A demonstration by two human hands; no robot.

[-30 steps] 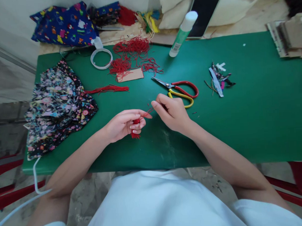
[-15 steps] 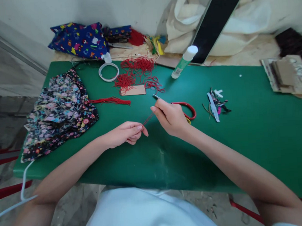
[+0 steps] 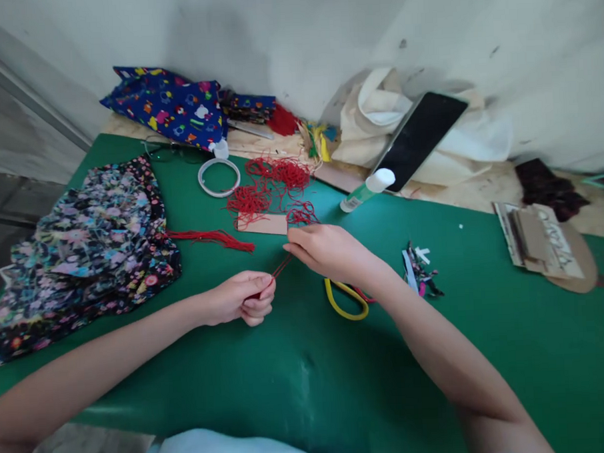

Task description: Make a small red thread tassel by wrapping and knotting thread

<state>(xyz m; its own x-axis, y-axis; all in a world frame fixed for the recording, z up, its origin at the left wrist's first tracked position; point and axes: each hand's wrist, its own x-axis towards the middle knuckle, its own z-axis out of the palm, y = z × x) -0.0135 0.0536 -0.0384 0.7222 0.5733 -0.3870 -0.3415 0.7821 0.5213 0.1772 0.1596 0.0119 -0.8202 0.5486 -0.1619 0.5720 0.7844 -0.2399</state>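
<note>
Floral cloth [image 3: 98, 255] lies at nine o'clock on the green surface [image 3: 228, 376], left fingers [image 3: 256, 310] close around red thread [image 3: 282, 264] drawn toward one o'clock, and right fingers [image 3: 298, 237] pinch it, scissors [image 3: 335, 308] showing at five o'clock from that hand.

No readable lettering
</note>
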